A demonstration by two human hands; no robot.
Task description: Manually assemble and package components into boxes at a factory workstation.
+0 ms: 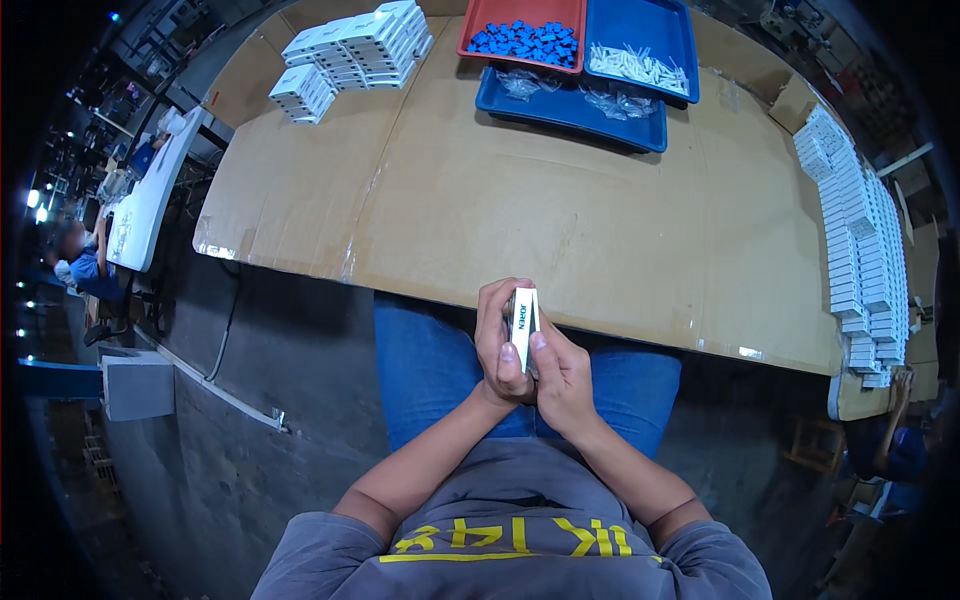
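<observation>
Between my two hands, just over the near edge of the table, is a small flat white box (523, 325) with dark print on its narrow side. My left hand (497, 345) wraps round its left side, thumb near the lower end. My right hand (563, 372) grips the right side, with its thumb against the box's lower right edge. The narrow side faces up, and a dark strip shows along the box's right edge. My palms hide its lower part.
A cardboard-covered table (480, 220) lies ahead. White boxes (360, 45) are stacked far left, more (860, 240) along the right. At the back stand a red tray (570, 68) of blue pieces, a blue tray (690, 60) of white pieces and a lower blue tray (570, 125) with clear bags. People sit at both sides.
</observation>
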